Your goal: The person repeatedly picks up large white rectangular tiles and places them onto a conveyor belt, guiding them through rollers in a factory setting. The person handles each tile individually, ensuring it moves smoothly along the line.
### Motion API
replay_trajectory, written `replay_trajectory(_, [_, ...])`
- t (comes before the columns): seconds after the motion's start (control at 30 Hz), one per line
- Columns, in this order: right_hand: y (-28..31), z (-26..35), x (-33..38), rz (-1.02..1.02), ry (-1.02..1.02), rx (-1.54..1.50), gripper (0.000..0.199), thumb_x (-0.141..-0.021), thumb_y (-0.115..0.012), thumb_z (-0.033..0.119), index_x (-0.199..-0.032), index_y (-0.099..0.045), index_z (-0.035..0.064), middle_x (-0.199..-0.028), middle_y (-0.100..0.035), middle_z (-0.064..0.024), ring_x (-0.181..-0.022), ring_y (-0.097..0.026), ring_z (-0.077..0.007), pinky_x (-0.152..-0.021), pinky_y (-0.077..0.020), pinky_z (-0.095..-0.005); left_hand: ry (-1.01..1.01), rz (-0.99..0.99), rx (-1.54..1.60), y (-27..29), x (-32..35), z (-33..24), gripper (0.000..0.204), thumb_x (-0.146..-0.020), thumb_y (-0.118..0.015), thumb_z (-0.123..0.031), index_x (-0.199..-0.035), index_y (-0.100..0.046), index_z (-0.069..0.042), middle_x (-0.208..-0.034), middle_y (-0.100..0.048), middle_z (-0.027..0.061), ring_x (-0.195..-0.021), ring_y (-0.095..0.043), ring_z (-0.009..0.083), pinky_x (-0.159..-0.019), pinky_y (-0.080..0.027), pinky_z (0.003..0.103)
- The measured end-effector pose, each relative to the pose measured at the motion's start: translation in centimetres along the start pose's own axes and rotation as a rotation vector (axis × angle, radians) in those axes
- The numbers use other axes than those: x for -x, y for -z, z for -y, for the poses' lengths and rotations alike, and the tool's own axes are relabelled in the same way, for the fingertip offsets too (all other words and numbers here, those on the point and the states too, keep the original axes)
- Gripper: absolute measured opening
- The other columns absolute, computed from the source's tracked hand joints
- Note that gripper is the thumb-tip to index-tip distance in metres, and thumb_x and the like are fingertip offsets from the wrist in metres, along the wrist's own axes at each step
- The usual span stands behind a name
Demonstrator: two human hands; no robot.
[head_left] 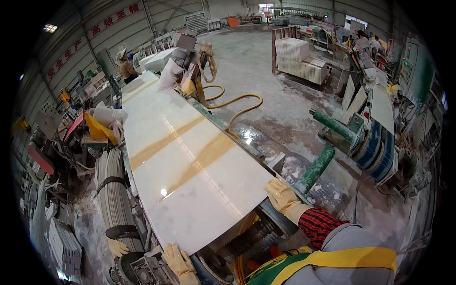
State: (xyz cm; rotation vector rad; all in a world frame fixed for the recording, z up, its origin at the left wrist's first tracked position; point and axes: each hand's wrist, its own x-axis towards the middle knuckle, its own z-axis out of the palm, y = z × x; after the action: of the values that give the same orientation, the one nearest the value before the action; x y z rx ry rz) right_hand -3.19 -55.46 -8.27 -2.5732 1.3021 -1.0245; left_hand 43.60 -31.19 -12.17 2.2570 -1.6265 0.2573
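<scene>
On the long machine bed in the middle of the workshop lies a large white stone slab (190, 161), polished and crossed by two pale yellow-brown bands. Its long axis runs from the near end, close to the person, away toward the upper left of the view, where another person in a cap (124, 64) stands near the far end. The slab lies flat, and its near short edge points toward the wearer of the camera. The right hand (281, 194), in a cream-coloured work glove with a red checked sleeve behind it, rests on the near right corner of the slab, fingers bent over the edge; it touches the stone but does not close around it. The left hand (178, 259), also gloved, is at the near left corner of the slab, just under or against the edge; whether it really grips the stone, one cannot tell. At the left of the bed stands a grey ribbed roller (114, 199) with dark straps. At the right, two green rollers (317, 167) stick out from a blue and white machine (377, 142). A yellow hose (237, 107) curls on the wet concrete floor (280, 85) beyond the slab.
</scene>
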Motion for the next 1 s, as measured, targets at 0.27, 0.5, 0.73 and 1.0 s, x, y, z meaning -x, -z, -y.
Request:
replay_trajectory(0.27, [0.1, 0.1, 0.3, -0.018, 0.003, -0.007, 0.02, -0.096, -0.064, 0.009, -0.115, -0.069, 0.008, -0.113, -0.066, -0.0144, -0.111, -0.063, -0.0394, -0.097, -0.0524, -0.0499, 0.01, 0.001, 0.022, 0.1, 0.4, -0.1, 0.047, -0.099, -0.068, -0.011, -0.144, -0.064, -0.002, -0.156, -0.058, 0.0324, -0.145, -0.051, 0.0531, -0.128, -0.033, 0.062])
replay_trajectory(0.5, [0.3, 0.0, 0.6, -0.013, -0.01, -0.007, 0.019, -0.096, -0.064, 0.01, -0.114, -0.068, 0.0083, -0.113, -0.066, -0.0139, -0.111, -0.063, -0.0392, -0.097, -0.0526, -0.05, -0.012, -0.019, 0.04, 0.1, 0.5, -0.2, 0.047, -0.098, -0.069, -0.01, -0.143, -0.063, -0.002, -0.154, -0.059, 0.0329, -0.144, -0.052, 0.0529, -0.128, -0.033, 0.063])
replay_trajectory(0.73, [0.4, 0.1, 0.8, -0.024, 0.005, 0.007, 0.018, -0.096, -0.065, 0.01, -0.114, -0.069, 0.0092, -0.114, -0.066, -0.0135, -0.111, -0.063, -0.0391, -0.096, -0.0523, -0.0504, -0.012, -0.029, 0.053, 0.9, 0.7, -0.8, 0.046, -0.096, -0.069, -0.008, -0.141, -0.063, -0.001, -0.153, -0.059, 0.0321, -0.144, -0.052, 0.052, -0.128, -0.034, 0.062])
replay_trajectory(1.0, [0.7, 0.4, 0.9, -0.021, -0.011, -0.016, 0.017, -0.096, -0.065, 0.01, -0.112, -0.068, 0.0091, -0.111, -0.067, -0.0141, -0.109, -0.063, -0.0402, -0.096, -0.0517, -0.0512, -0.001, -0.038, 0.025, 0.0, 1.5, -0.1, 0.047, -0.096, -0.07, -0.008, -0.143, -0.063, -0.002, -0.154, -0.059, 0.0309, -0.146, -0.051, 0.0507, -0.129, -0.034, 0.06])
